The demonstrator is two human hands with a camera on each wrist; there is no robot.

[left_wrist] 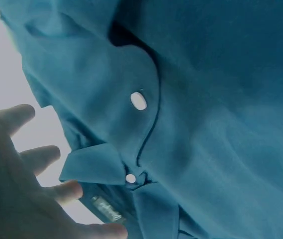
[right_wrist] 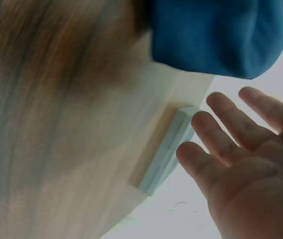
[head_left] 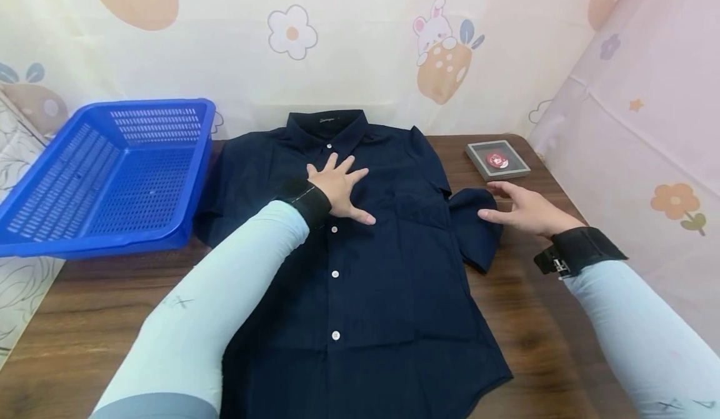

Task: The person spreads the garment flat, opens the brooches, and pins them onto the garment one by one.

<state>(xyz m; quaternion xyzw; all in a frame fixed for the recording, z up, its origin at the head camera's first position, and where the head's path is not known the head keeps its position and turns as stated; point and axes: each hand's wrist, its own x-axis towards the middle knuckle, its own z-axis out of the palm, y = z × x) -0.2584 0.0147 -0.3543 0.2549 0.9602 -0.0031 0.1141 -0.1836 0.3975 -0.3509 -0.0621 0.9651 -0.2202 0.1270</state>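
A dark navy short-sleeved button-up shirt [head_left: 382, 294] lies front side up, its collar [head_left: 326, 128] at the far end and white buttons down the middle. My left hand [head_left: 333, 192] is over the upper chest by the button line, fingers straight and spread. In the left wrist view, the left fingers [left_wrist: 42, 159] point toward the collar and a white button [left_wrist: 138, 101] shows. Beside the outer edge of the right-hand sleeve [head_left: 478, 231] is my right hand [head_left: 531, 211], fingers extended, holding nothing. That sleeve bends outward from the shirt's side.
At the left stands a blue perforated plastic basket [head_left: 188, 219], overlapping the other sleeve's side in the head view. A small grey square case [head_left: 478, 161] with a red round piece lies at the back right of the wooden table [head_left: 112, 300]. A patterned curtain [head_left: 360, 81] hangs behind.
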